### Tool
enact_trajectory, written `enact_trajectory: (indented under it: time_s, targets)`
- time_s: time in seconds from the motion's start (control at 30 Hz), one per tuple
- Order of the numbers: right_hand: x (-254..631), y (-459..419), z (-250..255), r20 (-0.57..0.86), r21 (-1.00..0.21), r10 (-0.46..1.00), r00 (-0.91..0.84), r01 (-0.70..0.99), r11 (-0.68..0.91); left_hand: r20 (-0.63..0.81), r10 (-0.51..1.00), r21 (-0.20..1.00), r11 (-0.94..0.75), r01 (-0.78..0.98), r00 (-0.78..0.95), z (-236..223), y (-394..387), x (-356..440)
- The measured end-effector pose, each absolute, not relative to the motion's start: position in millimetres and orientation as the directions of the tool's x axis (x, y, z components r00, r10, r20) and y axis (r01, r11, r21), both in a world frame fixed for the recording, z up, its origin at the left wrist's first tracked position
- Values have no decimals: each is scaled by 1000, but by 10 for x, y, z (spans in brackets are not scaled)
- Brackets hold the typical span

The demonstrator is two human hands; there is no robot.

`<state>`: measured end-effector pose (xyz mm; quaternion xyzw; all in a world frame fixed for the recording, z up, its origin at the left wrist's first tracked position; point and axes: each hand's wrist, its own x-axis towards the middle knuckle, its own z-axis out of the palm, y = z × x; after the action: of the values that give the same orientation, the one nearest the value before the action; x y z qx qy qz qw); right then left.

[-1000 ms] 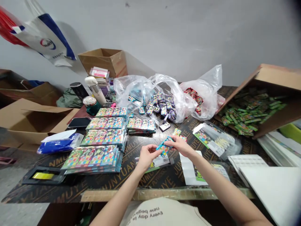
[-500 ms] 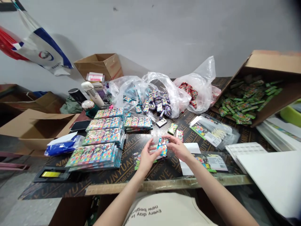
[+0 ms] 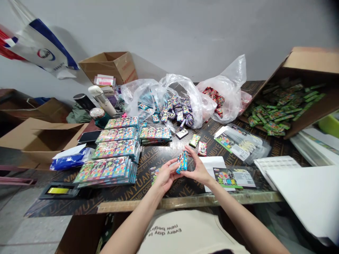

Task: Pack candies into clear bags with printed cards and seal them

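Note:
A small blue box-shaped packet with colourful print (image 3: 182, 161) is held tilted above the table in front of me. My right hand (image 3: 198, 168) grips it, fingers at the top and thumb near the bottom edge. From the other side my left hand (image 3: 166, 175), palm partly up, has its fingertips and thumb on the packet's left side. Just beyond lie a green packet (image 3: 194, 140), a red packet (image 3: 202, 148) and a black-and-white packet (image 3: 182, 133). Under my hands, a printed card (image 3: 154, 173) is partly hidden.
Stacked packs of printed packets (image 3: 106, 169) stand at left. Clear plastic bags (image 3: 197, 106) with loose packets line the back. A tilted carton (image 3: 304, 67) holds green packets at right. Printed bags (image 3: 233, 178) and white sheets (image 3: 304, 197) lie at right.
The blue packet has been turned to stand more on edge. My right hand has closed around it, while my left hand has rolled palm-up. The camera view has shifted slightly.

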<state>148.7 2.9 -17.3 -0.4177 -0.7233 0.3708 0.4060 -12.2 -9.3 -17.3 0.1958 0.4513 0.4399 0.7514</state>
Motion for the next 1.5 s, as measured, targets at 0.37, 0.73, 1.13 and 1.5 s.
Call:
enact_trajectory:
  time_s: [0.37,0.73,1.13,1.5]
  targets:
    - [1478,15,-67,326,-703,787,-524,423,572,-416,870,794,489,-360,266,-215,-129,-141]
    - [1948,300,-521,335,-596,874,-352,639,486,93,944,623,-304,721,317,-603,59,-369]
    - [1950,230,-601,260,-569,847,-464,635,523,105,890,509,-432,745,444,-560,76,-580]
    - [1955,47,-722,119,-641,838,-532,604,474,92,861,455,-483,748,500,-718,-130,-506]
